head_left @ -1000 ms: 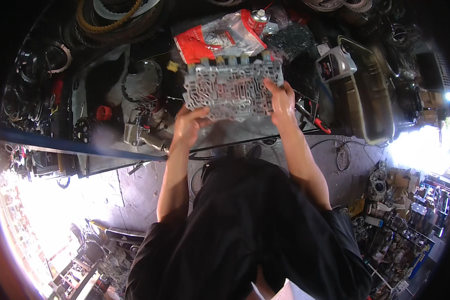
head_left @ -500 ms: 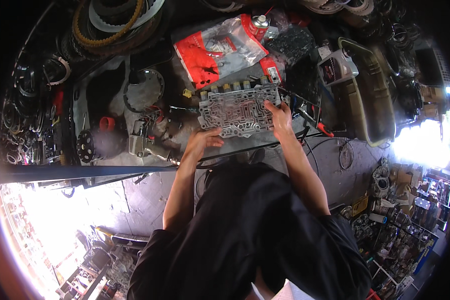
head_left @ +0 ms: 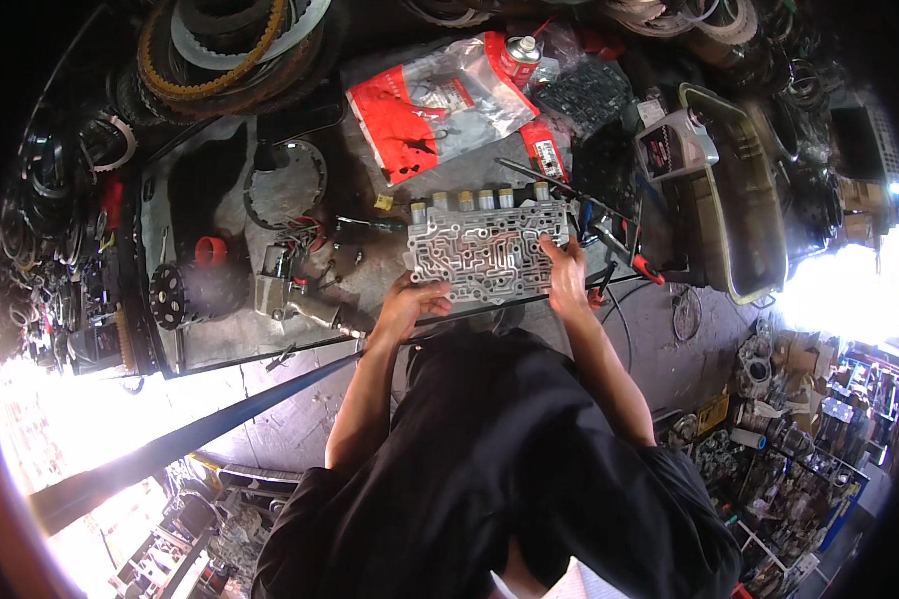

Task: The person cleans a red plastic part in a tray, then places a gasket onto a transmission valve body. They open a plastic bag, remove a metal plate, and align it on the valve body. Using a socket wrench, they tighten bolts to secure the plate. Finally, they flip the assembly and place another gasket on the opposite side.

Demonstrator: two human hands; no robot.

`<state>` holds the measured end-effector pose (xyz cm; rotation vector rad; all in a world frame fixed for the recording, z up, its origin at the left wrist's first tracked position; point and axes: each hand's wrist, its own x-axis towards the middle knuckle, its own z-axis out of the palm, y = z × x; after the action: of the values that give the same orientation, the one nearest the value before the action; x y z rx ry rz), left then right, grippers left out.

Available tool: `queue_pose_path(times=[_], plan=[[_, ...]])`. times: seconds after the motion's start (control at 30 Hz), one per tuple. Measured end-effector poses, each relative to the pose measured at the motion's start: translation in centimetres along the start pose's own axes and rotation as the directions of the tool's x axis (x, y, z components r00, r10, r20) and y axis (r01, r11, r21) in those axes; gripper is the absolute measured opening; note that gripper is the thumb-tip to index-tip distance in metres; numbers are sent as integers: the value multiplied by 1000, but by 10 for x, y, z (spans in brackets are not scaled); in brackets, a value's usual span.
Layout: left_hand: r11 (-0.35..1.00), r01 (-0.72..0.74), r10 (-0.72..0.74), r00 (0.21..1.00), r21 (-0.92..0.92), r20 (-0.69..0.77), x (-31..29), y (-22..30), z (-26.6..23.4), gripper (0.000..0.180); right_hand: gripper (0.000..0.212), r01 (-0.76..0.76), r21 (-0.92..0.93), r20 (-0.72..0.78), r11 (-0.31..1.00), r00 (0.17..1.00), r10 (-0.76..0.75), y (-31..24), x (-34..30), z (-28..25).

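A silver metal valve body (head_left: 484, 252), its upper face cut with maze-like channels, is held near the front edge of the workbench. Several cylindrical solenoids (head_left: 466, 201) stick out along its far side. My left hand (head_left: 407, 307) grips the near left corner, thumb over the top and the other fingers partly hidden. At the right end, my right hand (head_left: 567, 277) holds the plate with its thumb on the top face and fingers beneath. Whether the underside touches the bench cannot be seen.
Beyond lie a red-and-clear plastic bag (head_left: 405, 125), a spray can (head_left: 521, 58) and a white bottle (head_left: 677, 143). A deep pan (head_left: 734, 200) stands right, near red-handled pliers (head_left: 647, 268). Leftward are a metal ring (head_left: 288, 185) and an air-tool-like metal device (head_left: 305, 295). A dark strap-like band (head_left: 200, 439) slants below.
The valve body has come nearer to me and slightly right, with both hands. My left thumb now lies over its near corner. The long dark band at left has swung downward.
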<state>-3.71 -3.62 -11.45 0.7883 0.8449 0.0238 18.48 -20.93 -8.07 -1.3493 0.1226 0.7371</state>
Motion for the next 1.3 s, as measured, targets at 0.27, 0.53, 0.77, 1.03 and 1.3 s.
queue_pose_path(times=[0.27, 0.53, 0.77, 1.03, 1.3], plan=[[999, 3, -6, 998, 34, 64, -5, 7, 2, 33, 38, -69, -32, 36, 997, 997, 71, 13, 23, -13], [995, -17, 22, 999, 96, -45, -8, 3, 3, 36, 50, 89, -279, -62, 956, 992, -111, 15, 20, -12], [998, -61, 64, 992, 30, -113, -12, 7, 5, 52, 64, 194, -707, -85, 680, 931, -354, 10, 22, -11], [988, -133, 144, 973, 76, -183, -22, 12, 16, 43, 58, 544, -478, 36, 690, 797, -603, -85, 27, -31], [957, -268, 290, 909, 113, -299, -24, 5, 26, 66, 51, 497, -524, -169, 692, 736, -656, -127, 70, -92]])
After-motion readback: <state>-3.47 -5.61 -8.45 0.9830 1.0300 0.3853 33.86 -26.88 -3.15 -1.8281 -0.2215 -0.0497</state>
